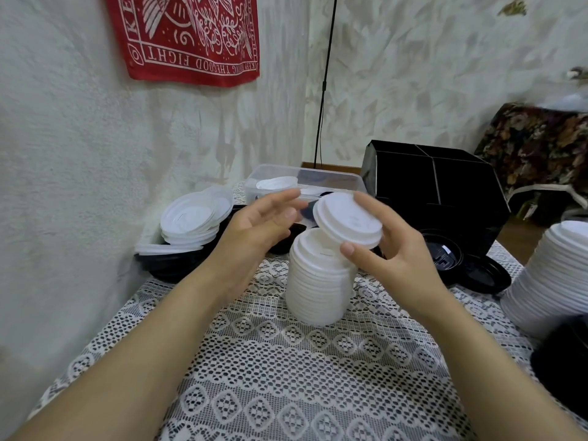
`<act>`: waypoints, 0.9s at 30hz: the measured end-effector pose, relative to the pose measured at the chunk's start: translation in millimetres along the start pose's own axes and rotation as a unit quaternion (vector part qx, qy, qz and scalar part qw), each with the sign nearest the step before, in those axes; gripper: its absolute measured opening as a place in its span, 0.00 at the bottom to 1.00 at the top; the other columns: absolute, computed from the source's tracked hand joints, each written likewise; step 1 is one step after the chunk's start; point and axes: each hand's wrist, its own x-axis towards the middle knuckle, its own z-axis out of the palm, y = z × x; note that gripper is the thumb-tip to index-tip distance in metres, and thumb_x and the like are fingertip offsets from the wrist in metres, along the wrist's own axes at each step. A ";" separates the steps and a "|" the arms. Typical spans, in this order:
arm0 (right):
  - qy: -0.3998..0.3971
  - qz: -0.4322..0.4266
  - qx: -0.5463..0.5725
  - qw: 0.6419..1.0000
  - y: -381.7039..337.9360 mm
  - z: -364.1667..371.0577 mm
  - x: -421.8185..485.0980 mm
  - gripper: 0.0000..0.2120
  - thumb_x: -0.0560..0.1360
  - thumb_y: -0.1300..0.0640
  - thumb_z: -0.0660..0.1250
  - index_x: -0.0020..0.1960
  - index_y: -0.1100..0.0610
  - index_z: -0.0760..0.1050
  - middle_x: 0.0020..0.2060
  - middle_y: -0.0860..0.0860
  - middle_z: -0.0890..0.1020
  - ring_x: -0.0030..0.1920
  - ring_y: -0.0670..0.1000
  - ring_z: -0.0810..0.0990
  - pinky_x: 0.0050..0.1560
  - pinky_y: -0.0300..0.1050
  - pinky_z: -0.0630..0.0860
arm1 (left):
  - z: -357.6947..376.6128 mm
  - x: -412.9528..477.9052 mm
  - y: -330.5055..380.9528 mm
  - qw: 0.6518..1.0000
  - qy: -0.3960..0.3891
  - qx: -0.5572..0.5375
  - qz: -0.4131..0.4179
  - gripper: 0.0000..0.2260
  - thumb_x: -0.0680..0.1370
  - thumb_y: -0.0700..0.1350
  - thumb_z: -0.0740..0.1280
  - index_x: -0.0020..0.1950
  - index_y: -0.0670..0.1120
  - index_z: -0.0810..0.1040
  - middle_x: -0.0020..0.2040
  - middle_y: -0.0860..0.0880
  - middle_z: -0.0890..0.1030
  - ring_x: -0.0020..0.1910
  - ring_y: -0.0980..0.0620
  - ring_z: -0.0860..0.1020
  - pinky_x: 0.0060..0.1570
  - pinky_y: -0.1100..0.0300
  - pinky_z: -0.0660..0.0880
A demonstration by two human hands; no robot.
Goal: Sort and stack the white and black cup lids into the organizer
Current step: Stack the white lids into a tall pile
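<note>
While the right hand [391,249] pinches one white lid [348,219] between its thumb and fingers, the lid is tilted just over the top of a stack of white lids [318,281]. I cannot tell if the lid touches the stack. The left hand [254,230] is just beside the lid, with its fingers loose and spread, and it holds nothing. The stack stands on a white lace tablecloth [286,377]. Behind the hands is a clear plastic box [305,178] with some lids in it. To the right of the box is the black organizer [439,186], split into parts by thin walls. Two loose black lids [445,253] lie flat in front of it. At the left, near the wall, a messy pile of white lids [191,221] sits on top of more black lids [171,268]. At the far right stands a tall stack of white lids [550,275]. A red cloth [187,36] hangs on the wall
</note>
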 end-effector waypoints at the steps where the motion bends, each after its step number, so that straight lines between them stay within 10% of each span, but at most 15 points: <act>1: -0.017 0.015 0.001 1.000 1.8 -0.8 0.0 0.31 0.64 0.45 0.75 0.65 0.41 0.70 0.66 0.44 0.75 0.66 0.44 0.73 0.68 0.52 0.70 | -1.5 0.2 -1.7 1.000 -0.012 0.017 -0.001 0.18 0.71 0.45 0.68 0.62 0.48 0.77 0.61 0.48 0.80 0.63 0.49 0.76 0.64 0.53 0.70; 8: -0.096 0.028 -0.031 0.995 8.1 10.5 -3.8 0.25 0.64 0.42 0.74 0.60 0.39 0.77 0.63 0.41 0.75 0.65 0.44 0.73 0.67 0.53 0.70 | -6.0 -1.3 -8.2 0.986 -0.127 0.099 -0.037 0.34 0.65 0.49 0.73 0.70 0.43 0.71 0.64 0.48 0.78 0.65 0.50 0.75 0.63 0.55 0.73; 27: -0.072 0.005 -0.046 0.996 10.1 20.2 -4.3 0.20 0.64 0.50 0.75 0.56 0.44 0.79 0.62 0.40 0.74 0.64 0.38 0.73 0.66 0.42 0.70 | -11.9 -4.3 -9.9 0.974 -0.160 0.158 -0.032 0.29 0.72 0.38 0.72 0.71 0.41 0.69 0.67 0.49 0.75 0.65 0.56 0.74 0.63 0.62 0.71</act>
